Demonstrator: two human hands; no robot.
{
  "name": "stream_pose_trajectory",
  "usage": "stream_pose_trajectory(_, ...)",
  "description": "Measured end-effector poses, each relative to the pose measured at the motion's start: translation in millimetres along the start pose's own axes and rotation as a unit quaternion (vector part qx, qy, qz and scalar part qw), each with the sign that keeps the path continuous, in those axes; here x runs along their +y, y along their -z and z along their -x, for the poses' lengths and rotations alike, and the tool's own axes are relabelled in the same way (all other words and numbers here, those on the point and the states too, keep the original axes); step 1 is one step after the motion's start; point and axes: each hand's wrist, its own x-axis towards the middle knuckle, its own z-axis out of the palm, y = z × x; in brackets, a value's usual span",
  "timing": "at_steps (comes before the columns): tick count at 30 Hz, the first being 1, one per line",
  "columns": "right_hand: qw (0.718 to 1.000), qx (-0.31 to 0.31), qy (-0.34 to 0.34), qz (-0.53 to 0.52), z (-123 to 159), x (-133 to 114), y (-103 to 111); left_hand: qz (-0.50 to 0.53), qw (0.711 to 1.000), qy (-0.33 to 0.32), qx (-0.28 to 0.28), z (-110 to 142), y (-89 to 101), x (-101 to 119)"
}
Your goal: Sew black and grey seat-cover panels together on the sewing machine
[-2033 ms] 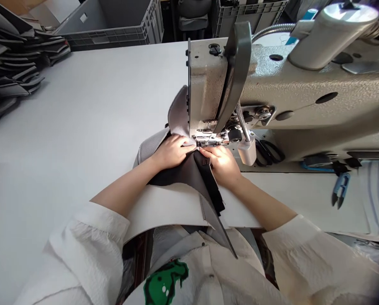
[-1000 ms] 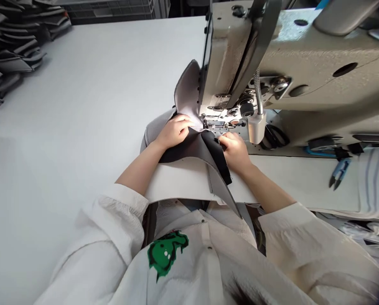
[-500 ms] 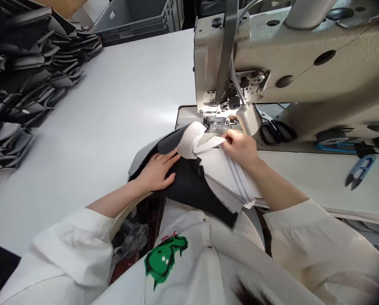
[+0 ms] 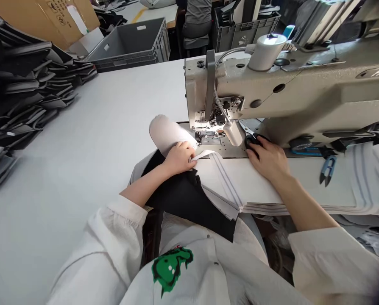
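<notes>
Left hand [image 4: 178, 159]: open, pressing black fabric [image 4: 179, 197] near presser foot [image 4: 206, 136].
Right hand [image 4: 268, 160]: grasping scissors [image 4: 251, 140].
Risk: fabric slides if left hand lifts.

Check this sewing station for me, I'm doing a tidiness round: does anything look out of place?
Nothing looks spilled or damaged. The one oddity is the stacked dark fabric pieces on the left, which sit in uneven, fanned, sagging piles rather than squared up.

The person's left hand [image 4: 178, 159] presses on a black fabric piece [image 4: 179, 197] by the sewing machine [image 4: 291, 95], while the right hand [image 4: 268, 160] touches the scissors [image 4: 251, 140].
</notes>
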Motion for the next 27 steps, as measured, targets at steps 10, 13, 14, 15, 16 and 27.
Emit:
stream_pose_trajectory(10, 0.961, -0.265, -0.033, -0.070, 8, -7, 47, 0.507, 0.859, 0.001, 0.075, -2, -30.4, -47)
stream_pose_trajectory(13, 0.931, -0.340, 0.033, -0.128, 4, -36, 53, 0.537, 0.841, 0.000, 0.065, -3, -31.2, -48)
stream_pose_trajectory(14, 0.924, -0.350, 0.058, -0.144, 1, -46, 51, 0.540, 0.839, 0.001, 0.064, -3, -30.5, -48)
stream_pose_trajectory(15, 0.919, -0.352, 0.089, -0.152, -2, -55, 49, 0.542, 0.838, 0.002, 0.061, -3, -29.6, -47)
stream_pose_trajectory(16, 0.917, -0.348, 0.122, -0.153, -7, -63, 45, 0.542, 0.838, 0.002, 0.058, -3, -28.4, -46)
stream_pose_trajectory(27, 0.909, -0.309, 0.281, -0.010, -44, -120, 27, 0.490, 0.868, -0.032, 0.071, -6, -29.9, -48)
